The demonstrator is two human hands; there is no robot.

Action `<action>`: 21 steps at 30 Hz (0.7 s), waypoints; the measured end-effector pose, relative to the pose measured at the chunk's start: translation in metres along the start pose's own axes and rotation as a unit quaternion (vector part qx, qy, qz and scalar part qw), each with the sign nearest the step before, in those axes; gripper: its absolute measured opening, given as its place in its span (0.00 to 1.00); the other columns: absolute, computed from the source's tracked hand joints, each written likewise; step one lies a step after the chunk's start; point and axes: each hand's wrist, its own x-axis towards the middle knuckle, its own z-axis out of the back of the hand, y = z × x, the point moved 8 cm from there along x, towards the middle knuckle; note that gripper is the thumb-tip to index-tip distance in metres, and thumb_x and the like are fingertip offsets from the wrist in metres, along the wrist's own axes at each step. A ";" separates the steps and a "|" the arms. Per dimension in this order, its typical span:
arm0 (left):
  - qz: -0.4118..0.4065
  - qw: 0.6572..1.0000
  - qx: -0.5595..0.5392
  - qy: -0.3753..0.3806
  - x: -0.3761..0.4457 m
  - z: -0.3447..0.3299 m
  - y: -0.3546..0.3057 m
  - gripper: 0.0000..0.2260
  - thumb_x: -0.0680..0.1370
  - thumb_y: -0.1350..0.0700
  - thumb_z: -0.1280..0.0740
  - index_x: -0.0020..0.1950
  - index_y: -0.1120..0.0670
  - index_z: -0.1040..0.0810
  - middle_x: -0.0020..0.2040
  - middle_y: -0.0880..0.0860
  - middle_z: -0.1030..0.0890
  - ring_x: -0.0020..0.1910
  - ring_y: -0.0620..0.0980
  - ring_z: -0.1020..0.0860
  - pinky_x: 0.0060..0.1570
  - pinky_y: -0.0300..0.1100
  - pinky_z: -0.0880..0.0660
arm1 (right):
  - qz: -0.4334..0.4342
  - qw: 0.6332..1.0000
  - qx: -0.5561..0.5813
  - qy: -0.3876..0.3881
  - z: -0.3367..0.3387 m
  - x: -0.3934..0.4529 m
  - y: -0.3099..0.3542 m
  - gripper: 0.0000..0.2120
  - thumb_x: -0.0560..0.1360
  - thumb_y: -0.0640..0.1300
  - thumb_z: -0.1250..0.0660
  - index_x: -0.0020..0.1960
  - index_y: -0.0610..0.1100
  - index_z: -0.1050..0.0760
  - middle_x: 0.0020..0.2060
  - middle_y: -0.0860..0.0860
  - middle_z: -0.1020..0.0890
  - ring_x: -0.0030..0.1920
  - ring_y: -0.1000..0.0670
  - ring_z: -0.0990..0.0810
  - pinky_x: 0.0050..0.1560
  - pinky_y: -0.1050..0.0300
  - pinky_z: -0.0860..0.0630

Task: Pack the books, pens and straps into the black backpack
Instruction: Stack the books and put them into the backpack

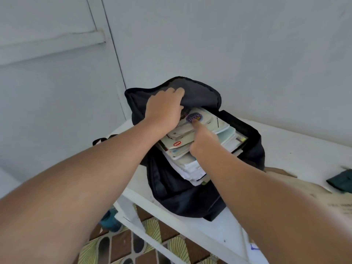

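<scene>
A black backpack (179, 191) lies open on a white table (297, 149) in the middle of the frame, pushed up near a pale grey wall. The left hand (163, 109) grips the bag's top flap (200, 94), fingers curled over its edge and thumb tucked beneath, holding it lifted just above centre. Under that flap sits a stack of books (205, 149), packed inside the main compartment with their page edges showing toward the lower right of the opening. The right hand (204, 140) rests on top of the stack, most fingers folded in, the index finger stretched out and its tip pressing a round purple sticker (192, 117) on the uppermost cover; it clasps nothing. A small red oval label (176, 143) shows on another cover just left of that hand. At the right edge of the frame a dark green flat object (341, 181) lies on the table, with brown paper (282, 172) partly hidden behind the right forearm. Patterned floor tiles (152, 242) show below the table at the bottom of the frame.
</scene>
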 end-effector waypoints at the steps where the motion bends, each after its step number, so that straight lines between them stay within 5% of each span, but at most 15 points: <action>1: -0.001 1.000 0.002 0.017 -0.002 -0.005 -0.001 0.13 0.82 0.53 0.34 0.65 0.53 0.28 0.56 0.55 0.21 0.52 0.59 0.22 0.44 0.52 0.26 | -0.010 1.000 -0.011 -0.021 0.006 -0.001 -0.002 0.28 0.73 0.57 0.21 0.64 0.45 0.28 0.60 0.47 0.22 0.57 0.44 0.23 0.35 0.55 0.29; 3: 0.001 0.999 0.005 0.050 -0.005 -0.012 -0.004 0.13 0.82 0.52 0.33 0.64 0.53 0.29 0.55 0.54 0.22 0.52 0.59 0.22 0.42 0.50 0.29 | -0.019 0.999 -0.018 -0.026 0.013 0.001 -0.002 0.33 0.71 0.58 0.20 0.69 0.45 0.28 0.61 0.48 0.22 0.55 0.45 0.24 0.32 0.56 0.34; 9: 0.046 0.993 0.003 0.113 -0.008 -0.015 -0.020 0.18 0.80 0.44 0.33 0.64 0.53 0.31 0.59 0.55 0.24 0.58 0.59 0.24 0.52 0.53 0.27 | 0.004 1.000 -0.014 -0.006 0.014 -0.009 0.001 0.33 0.70 0.61 0.20 0.65 0.45 0.27 0.49 0.49 0.21 0.42 0.49 0.25 0.34 0.56 0.31; 14: 0.051 0.997 -0.055 0.026 -0.005 0.013 -0.054 0.14 0.79 0.50 0.34 0.61 0.55 0.29 0.57 0.57 0.25 0.58 0.59 0.28 0.53 0.57 0.25 | 0.134 0.987 -0.023 -0.087 0.048 -0.025 0.038 0.31 0.78 0.51 0.30 0.77 0.46 0.36 0.73 0.43 0.32 0.53 0.44 0.27 0.56 0.49 0.24; 17: 0.014 0.987 -0.145 0.065 -0.008 0.010 -0.114 0.07 0.79 0.52 0.35 0.53 0.54 0.27 0.50 0.54 0.23 0.49 0.56 0.25 0.48 0.55 0.23 | 0.200 0.971 -0.038 -0.124 0.108 -0.034 0.056 0.22 0.77 0.49 0.32 0.69 0.51 0.30 0.67 0.47 0.28 0.52 0.46 0.25 0.53 0.51 0.24; 21: -0.038 0.972 -0.173 0.155 -0.025 -0.018 -0.197 0.12 0.79 0.50 0.34 0.58 0.55 0.30 0.48 0.54 0.21 0.46 0.58 0.22 0.46 0.54 0.22 | 0.243 0.954 -0.073 -0.160 0.194 -0.044 0.066 0.09 0.79 0.44 0.33 0.58 0.49 0.28 0.52 0.49 0.22 0.41 0.54 0.24 0.33 0.59 0.30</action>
